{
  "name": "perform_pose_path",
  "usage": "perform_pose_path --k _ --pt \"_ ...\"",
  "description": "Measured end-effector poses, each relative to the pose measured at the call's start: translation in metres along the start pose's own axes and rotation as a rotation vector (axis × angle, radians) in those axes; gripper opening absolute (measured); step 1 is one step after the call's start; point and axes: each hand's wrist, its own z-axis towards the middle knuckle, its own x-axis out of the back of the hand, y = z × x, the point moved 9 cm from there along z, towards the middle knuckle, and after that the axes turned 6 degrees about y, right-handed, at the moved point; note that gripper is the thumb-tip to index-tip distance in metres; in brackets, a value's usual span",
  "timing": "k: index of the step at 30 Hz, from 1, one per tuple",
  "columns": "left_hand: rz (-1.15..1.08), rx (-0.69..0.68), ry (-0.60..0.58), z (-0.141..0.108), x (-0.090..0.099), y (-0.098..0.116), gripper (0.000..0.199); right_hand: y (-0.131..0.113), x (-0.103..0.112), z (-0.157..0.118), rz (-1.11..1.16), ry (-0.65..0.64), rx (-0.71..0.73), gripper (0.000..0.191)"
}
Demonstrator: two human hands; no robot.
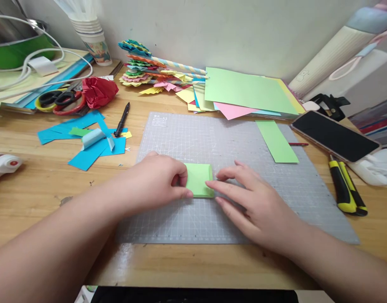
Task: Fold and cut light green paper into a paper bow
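Observation:
A small folded green paper piece (198, 180) lies on the grey cutting mat (180, 227), near its middle. My left hand (158, 181) is closed on the left end of this piece, with the thumb at its lower edge and the curled fingers above. My right hand (250, 202) is open at the other end, fingers apart, one fingertip touching the paper near its right edge. A green paper strip (277, 142) lies flat on the mat further back on the right.
Blue paper scraps (86, 158), a black pen (122, 120) and scissors (62, 99) lie left of the mat. Behind it are stacked coloured sheets (246, 90) and paper flowers (136, 67). A phone (337, 135) and yellow-black cutters (346, 187) are on the right.

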Motion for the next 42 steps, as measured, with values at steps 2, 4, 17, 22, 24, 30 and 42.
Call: perform_pose_path --k 2,4,17,22,24,30,42 --pt "0.021 -0.049 0.019 -0.001 -0.001 0.008 0.014 0.011 -0.002 0.000 0.052 0.022 -0.100 0.021" --pt "0.032 -0.086 0.046 -0.002 0.000 0.014 0.009 0.018 -0.009 0.002 0.076 -0.008 -0.148 0.020" --pt "-0.739 -0.026 0.157 -0.016 0.026 0.036 0.012 0.022 0.022 -0.001 0.712 0.200 -0.400 0.006" --pt "-0.560 -0.074 0.313 -0.015 0.026 0.040 0.016 0.030 0.009 -0.007 0.819 0.193 -0.521 0.005" --pt "-0.522 -0.113 0.344 -0.017 0.025 0.043 0.014 0.032 0.008 -0.008 0.790 0.208 -0.509 0.009" --pt "-0.328 -0.428 0.548 -0.037 0.039 0.068 0.012 0.006 0.045 -0.003 0.492 0.345 -0.137 0.012" --pt "0.269 -0.404 0.318 -0.002 0.007 0.045 0.020 0.028 -0.002 0.010 0.165 -0.027 -0.147 0.003"
